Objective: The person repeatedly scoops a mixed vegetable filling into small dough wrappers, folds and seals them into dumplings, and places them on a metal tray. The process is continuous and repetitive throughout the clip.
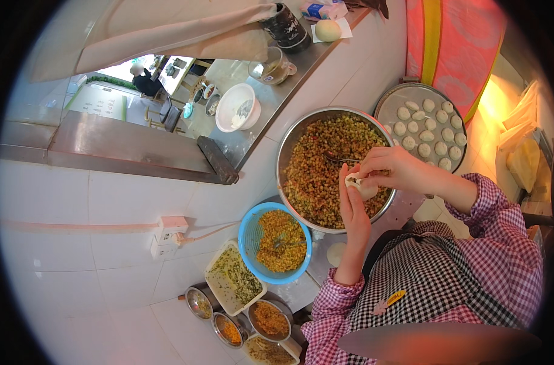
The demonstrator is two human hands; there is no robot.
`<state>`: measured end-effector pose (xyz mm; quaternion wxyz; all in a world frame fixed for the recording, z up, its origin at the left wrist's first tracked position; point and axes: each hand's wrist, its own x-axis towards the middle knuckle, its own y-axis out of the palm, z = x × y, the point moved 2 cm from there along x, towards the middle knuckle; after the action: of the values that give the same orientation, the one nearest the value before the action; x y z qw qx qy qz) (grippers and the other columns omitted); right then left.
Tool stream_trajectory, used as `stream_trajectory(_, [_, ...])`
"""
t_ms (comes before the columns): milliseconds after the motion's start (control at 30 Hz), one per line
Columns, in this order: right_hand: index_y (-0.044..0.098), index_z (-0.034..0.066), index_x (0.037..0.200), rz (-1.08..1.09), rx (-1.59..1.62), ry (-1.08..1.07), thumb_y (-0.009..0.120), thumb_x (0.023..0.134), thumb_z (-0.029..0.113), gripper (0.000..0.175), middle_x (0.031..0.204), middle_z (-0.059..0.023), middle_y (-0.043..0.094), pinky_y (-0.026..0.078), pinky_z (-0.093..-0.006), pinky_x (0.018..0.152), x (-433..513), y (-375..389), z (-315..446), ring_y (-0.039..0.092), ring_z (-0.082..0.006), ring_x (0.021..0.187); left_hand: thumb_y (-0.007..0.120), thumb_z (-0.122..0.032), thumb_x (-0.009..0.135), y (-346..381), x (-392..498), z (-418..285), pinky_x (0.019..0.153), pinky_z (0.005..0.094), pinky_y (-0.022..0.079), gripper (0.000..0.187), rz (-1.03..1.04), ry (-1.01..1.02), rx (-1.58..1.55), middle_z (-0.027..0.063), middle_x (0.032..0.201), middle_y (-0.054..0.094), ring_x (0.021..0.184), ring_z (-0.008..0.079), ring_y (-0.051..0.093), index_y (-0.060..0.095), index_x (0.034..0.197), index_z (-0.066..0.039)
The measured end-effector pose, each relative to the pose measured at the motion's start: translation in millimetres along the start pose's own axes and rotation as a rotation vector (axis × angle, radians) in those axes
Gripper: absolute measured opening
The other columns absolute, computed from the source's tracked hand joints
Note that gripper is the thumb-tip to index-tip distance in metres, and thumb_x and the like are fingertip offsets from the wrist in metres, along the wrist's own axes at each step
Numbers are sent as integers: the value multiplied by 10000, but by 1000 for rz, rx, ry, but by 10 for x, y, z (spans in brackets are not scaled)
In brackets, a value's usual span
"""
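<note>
Above the right part of a large steel bowl [280,159] of diced filling, my left hand [355,210] cups a round of dough [367,190] with filling in its small opening. The fingers of my right hand [386,166] pinch the rim of that dough. A metal spoon [335,158] lies in the diced filling behind my hands. Beyond my right forearm, a round tray [388,106] carries several small filled dough buns [426,135]. One flat dough wrapper [336,254] rests on the worktop beside my left forearm.
A blue plastic basket [242,246] of filling stands against the steel bowl. Near it are a white rectangular tub [213,273] of chopped greens and several smaller containers of fillings. A wall socket [169,235] has a plug in it. Past the serving hatch sits a person [145,82].
</note>
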<state>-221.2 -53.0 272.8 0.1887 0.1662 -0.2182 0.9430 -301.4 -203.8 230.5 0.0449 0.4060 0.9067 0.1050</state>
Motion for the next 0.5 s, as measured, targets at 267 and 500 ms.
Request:
stream_trajectory(267, [680, 35, 937, -8, 10, -65, 731, 844, 79, 115, 928, -83, 659, 541, -358, 778, -1, -9, 141, 649, -246, 889, 357, -263, 1112, -22, 1, -71, 1037, 329, 464, 444, 5, -127, -131, 129, 1414, 514, 1246, 205, 554, 432, 1463, -3])
stream_trajectory(500, [674, 24, 941, 15, -24, -52, 738, 837, 72, 131, 911, -86, 656, 541, -356, 771, -14, -99, 206, 653, -250, 890, 319, -241, 1117, 75, -58, -253, 1093, 341, 396, 452, 109, 48, 34, 144, 1448, 485, 1309, 221, 503, 416, 1467, 28])
